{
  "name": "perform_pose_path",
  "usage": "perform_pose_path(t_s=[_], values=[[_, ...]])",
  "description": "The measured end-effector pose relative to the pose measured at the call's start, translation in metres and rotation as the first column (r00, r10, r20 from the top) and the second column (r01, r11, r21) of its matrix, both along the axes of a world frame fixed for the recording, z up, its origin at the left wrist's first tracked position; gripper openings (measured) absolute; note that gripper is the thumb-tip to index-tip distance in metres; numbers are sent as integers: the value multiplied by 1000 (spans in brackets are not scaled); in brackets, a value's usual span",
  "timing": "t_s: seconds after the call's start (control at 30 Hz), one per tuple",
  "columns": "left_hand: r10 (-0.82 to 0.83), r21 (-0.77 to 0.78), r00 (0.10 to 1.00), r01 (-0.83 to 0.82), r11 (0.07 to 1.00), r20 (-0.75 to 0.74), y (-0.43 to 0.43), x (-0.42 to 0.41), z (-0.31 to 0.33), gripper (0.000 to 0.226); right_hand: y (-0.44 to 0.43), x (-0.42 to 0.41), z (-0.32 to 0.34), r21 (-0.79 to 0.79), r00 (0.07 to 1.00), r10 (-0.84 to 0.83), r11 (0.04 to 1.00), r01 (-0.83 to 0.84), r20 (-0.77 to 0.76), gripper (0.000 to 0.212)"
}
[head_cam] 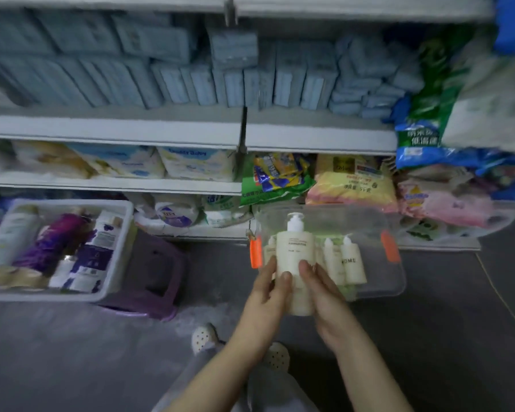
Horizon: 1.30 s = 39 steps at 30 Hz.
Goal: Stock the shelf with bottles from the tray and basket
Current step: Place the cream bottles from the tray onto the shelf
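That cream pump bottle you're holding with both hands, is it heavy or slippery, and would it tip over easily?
Probably fairly heavy: the pump bottle is big, and both the left hand and right hand hold it. Its smooth-looking sides could be slippery. Tall and narrow with a pump head on top, it might tip if nudged.

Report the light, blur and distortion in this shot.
Head view: dim, flat light, with no hard shadows or strong glare. Head view: the shelf edge runs slightly bent, a wide-angle effect. Head view: the blue packs look smeared, and the small print on the cream pump bottle, held by the left hand and right hand, is unreadable.
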<state>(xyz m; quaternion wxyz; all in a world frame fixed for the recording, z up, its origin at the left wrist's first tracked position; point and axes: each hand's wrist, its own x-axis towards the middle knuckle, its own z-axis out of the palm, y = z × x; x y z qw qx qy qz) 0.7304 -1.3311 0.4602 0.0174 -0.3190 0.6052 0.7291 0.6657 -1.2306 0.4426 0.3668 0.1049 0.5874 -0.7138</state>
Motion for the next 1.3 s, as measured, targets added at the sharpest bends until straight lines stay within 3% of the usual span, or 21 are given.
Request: perform_pose_path(t_s=[0.17,0.37,0.57,0.7,0.8,0.97,1.3], values=[[157,-26,981,-161,987,-113,-29,36,38,84,-40,17,46,-145,989,132,982,-120,73,54],[219,-34,935,-238,971,-278,-88,105,72,74,-101,49,93,-137,928,337,923,-358,-158,37],[187,-44,933,-211,977,-309,-165,209,113,62,-180,126,134,-119,814,523,818,-562,-252,52],[269,-28,899,-296,955,-345,-223,283,134,49,-238,197,155,-239,829,501,798,-554,-248,71],[323,-70,873,-372,925,-365,-262,327,148,50,-274,238,173,-317,863,445,804,-503,-241,51],[433,-106,793,-520,848,-429,-324,377,176,38,-325,274,208,-295,863,379,828,-477,-333,49],[440,-117,734,-570,813,-517,-440,379,223,31,-436,277,257,-291,826,377,806,-516,-419,48]])
